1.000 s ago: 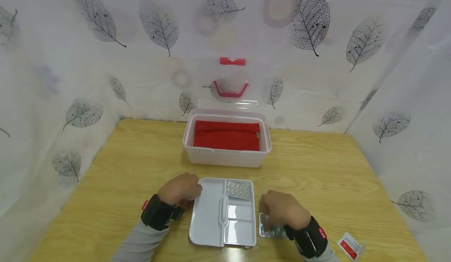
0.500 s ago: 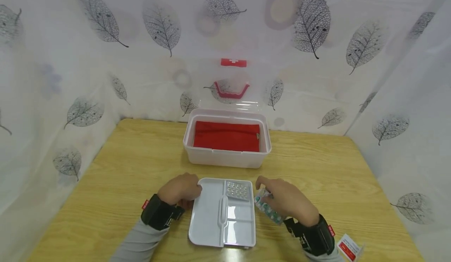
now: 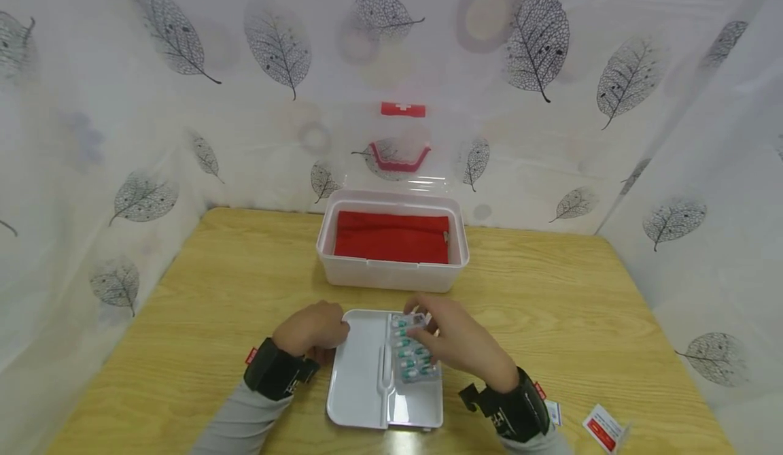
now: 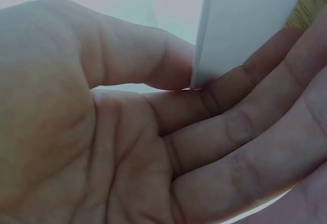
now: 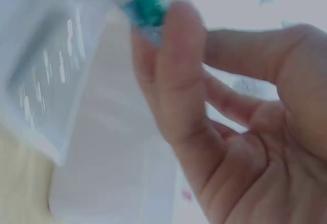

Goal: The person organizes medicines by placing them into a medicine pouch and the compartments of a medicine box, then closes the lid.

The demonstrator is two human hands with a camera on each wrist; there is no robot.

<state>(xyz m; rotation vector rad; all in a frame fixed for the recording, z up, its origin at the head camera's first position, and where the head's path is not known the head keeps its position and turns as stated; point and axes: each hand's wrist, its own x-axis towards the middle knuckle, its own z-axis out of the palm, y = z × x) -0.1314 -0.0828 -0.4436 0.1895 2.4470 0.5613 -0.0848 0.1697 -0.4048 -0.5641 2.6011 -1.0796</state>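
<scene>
On the near part of the wooden table (image 3: 550, 305) lies a white divided tray (image 3: 361, 373) with a raised handle rib down its middle. The left hand (image 3: 312, 329) grips the tray's far-left corner: in the left wrist view the thumb (image 4: 148, 55) sits on one side of the thin white edge and the fingers (image 4: 245, 121) curl under it, a pinch that probably serves to keep the light tray from sliding.

The right hand (image 3: 455, 339) holds a blister pack of green-and-white capsules (image 3: 411, 354) over the tray's right-hand compartments, capsule side up. Fingertips pinch the pack at its far end, so its length lies along the compartments while the near end hangs free or rests on the tray (I cannot tell which). The right wrist view is blurred, but it shows a fingertip (image 5: 173, 55) pressed against a green capsule (image 5: 149, 6) at the pack's edge.

Farther back, in the middle of the table, stands an open first-aid box (image 3: 391, 271) with a red pouch (image 3: 391, 236) inside; its clear lid (image 3: 400, 149) with a red handle leans against the leaf-patterned curtain (image 3: 153, 101). At the near right edge lies a small red-and-white packet (image 3: 605, 428), well apart from the tray.
</scene>
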